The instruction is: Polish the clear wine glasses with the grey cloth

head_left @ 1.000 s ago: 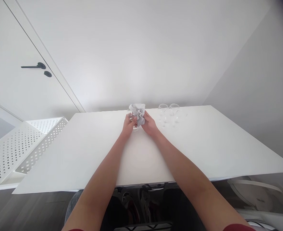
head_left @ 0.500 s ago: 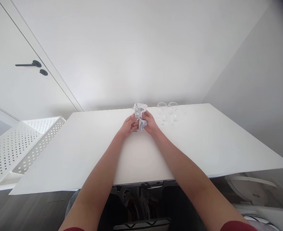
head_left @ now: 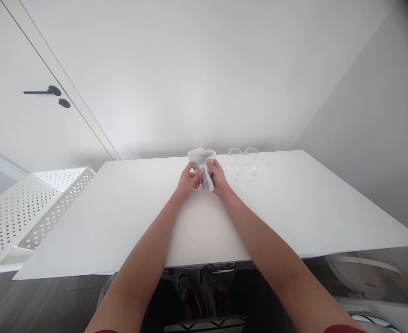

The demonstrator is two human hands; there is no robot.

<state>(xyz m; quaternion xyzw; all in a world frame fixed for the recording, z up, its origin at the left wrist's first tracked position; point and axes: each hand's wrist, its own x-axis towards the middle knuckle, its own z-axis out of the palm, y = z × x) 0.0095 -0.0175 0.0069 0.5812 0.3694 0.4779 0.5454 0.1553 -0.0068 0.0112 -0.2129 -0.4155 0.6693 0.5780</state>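
Both my hands meet over the far middle of the white table (head_left: 127, 222). My left hand (head_left: 189, 179) is closed round a small clear glass (head_left: 199, 173), mostly hidden by fingers and cloth. My right hand (head_left: 217, 178) is closed on a pale grey cloth (head_left: 204, 162) that is bunched over and around the glass. Just right of my hands stand two clear stemmed glasses (head_left: 242, 159) near the table's far edge.
A white perforated rack (head_left: 23, 212) stands left of the table. A door with a dark handle (head_left: 46, 91) is at the far left. Walls close in behind and to the right. A white chair (head_left: 363, 277) shows at the lower right.
The cloth has shifted around the glass as my hands turned it; it now covers more of the glass top. My hands stay in the same spot.
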